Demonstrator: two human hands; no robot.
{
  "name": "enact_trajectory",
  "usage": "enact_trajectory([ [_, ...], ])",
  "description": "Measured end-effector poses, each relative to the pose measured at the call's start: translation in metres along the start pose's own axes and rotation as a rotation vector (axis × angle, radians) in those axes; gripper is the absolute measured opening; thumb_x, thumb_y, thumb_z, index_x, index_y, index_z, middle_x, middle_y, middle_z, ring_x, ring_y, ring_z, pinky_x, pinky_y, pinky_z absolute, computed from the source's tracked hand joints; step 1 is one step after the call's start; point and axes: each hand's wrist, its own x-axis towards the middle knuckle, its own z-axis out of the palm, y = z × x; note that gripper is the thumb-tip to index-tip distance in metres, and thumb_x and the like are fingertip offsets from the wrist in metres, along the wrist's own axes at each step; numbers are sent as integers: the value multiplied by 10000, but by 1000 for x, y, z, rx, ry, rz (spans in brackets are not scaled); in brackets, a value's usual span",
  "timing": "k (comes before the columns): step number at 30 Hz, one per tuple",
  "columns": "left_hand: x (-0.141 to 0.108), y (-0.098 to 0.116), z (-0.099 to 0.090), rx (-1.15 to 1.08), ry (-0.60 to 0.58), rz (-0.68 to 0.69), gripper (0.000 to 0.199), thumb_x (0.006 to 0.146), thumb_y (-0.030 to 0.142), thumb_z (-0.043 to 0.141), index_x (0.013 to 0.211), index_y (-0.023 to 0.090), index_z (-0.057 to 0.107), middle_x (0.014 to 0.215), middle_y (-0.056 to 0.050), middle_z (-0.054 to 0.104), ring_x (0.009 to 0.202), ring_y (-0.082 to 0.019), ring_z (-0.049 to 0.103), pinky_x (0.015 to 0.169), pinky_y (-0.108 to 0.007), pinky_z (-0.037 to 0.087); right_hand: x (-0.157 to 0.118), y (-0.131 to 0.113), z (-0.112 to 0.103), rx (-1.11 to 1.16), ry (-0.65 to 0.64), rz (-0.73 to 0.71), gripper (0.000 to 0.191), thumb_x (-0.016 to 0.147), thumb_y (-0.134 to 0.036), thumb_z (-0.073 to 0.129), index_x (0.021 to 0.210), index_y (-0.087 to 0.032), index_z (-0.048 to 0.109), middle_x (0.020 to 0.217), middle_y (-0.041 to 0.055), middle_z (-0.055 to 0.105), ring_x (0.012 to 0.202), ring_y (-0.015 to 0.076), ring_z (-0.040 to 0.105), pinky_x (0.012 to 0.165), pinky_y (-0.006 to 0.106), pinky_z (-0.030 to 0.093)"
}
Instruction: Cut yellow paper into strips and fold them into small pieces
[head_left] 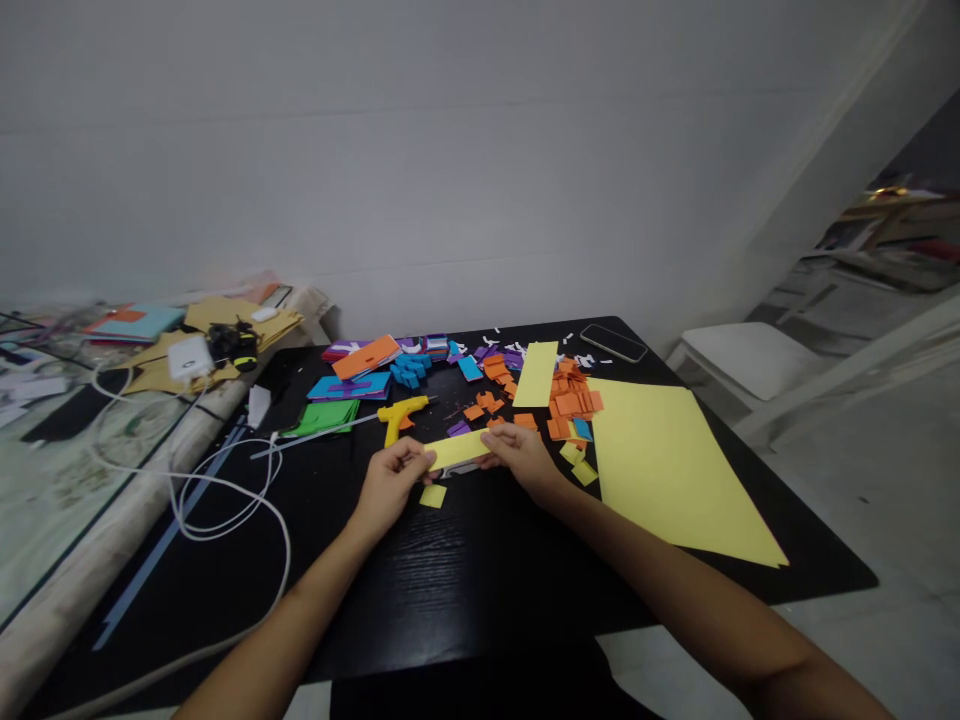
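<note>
A strip of yellow paper (459, 450) is stretched level between my hands, just above the black table. My left hand (391, 480) pinches its left end between thumb and fingers. At the other end my right hand (521, 457) grips it the same way. Beneath the strip a greyish tool (459, 468) shows in part; its kind is hidden. A small yellow paper square (433, 496) lies on the table close to my left fingers. Just beyond my left hand rests a yellow glue gun (402, 411). Another yellow paper strip (536, 374) lies past my right hand.
Large yellow sheets (675, 465) cover the table's right side. Orange paper pieces (571, 395) lie heaped behind my right hand. Blue and orange paper stacks (349, 386) and green paper (324, 415) are at back left. A white cable (274, 510) loops at left; a phone (613, 343) lies far right.
</note>
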Motion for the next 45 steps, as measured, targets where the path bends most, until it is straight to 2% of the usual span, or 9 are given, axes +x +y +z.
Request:
enact_trajectory([
  [6, -2, -1, -1, 73, -301, -75, 263, 776, 373, 688, 652, 160, 595, 556, -3, 643, 500, -124, 567, 530, -223, 430, 0, -2, -6, -79, -16, -11, 372, 699, -490, 799, 821, -145, 733, 741, 55, 739, 596, 161, 669, 629, 315, 589],
  [10, -4, 0, 2, 131, -384, -90, 293, 801, 413, 678, 686, 158, 591, 581, 24, 581, 517, -119, 557, 523, -217, 428, -2, 2, -2, -127, -58, -31, 401, 677, -518, 796, 801, -145, 720, 689, 36, 722, 558, 142, 650, 578, 284, 562],
  [18, -5, 3, 5, 150, -374, -99, 384, 791, 476, 690, 633, 166, 529, 556, 44, 509, 487, -100, 494, 479, -203, 398, -3, 0, 2, -90, -67, -11, 410, 684, -526, 780, 823, -146, 713, 757, 50, 722, 615, 158, 668, 632, 319, 579],
  [21, -3, 2, 3, 116, -346, -114, 398, 760, 494, 715, 626, 165, 536, 553, 45, 504, 480, -100, 496, 477, -207, 410, -4, -4, 0, 14, -66, 3, 384, 701, -473, 781, 907, -161, 695, 794, 46, 725, 648, 165, 684, 680, 337, 590],
  [24, -2, 1, 2, 86, -339, -131, 393, 755, 501, 715, 638, 163, 553, 558, 40, 516, 487, -107, 512, 486, -214, 422, -6, -7, 0, 48, -119, -52, 376, 714, -382, 781, 1013, -188, 660, 825, 33, 731, 683, 166, 697, 708, 332, 587],
  [31, -4, 6, 5, 110, -412, -133, 372, 785, 479, 703, 651, 164, 557, 567, 45, 505, 511, -100, 476, 497, -204, 383, -9, 0, 4, -94, -102, -127, 319, 738, -401, 757, 957, -189, 663, 815, 28, 721, 654, 157, 684, 674, 317, 578],
  [35, -5, 6, 6, 82, -414, -117, 323, 817, 455, 685, 729, 153, 611, 624, 25, 568, 552, -106, 510, 540, -213, 406, -17, 3, 10, -205, -181, -170, 286, 761, -380, 743, 958, -177, 702, 852, 46, 725, 732, 160, 685, 722, 307, 563],
  [39, -5, 3, 6, 44, -396, -107, 325, 816, 458, 696, 738, 152, 618, 642, 16, 592, 558, -111, 540, 559, -220, 441, -25, 1, 14, -323, -247, -231, 293, 789, -354, 723, 1011, -162, 726, 788, 31, 696, 672, 139, 645, 661, 277, 537],
  [45, -5, 0, 5, 31, -376, -93, 337, 830, 493, 676, 821, 158, 648, 678, -5, 631, 615, -140, 594, 604, -249, 494, -23, -2, 10, -120, -286, -179, 309, 778, -325, 724, 1051, -183, 705, 916, 52, 716, 794, 163, 675, 755, 311, 561],
])
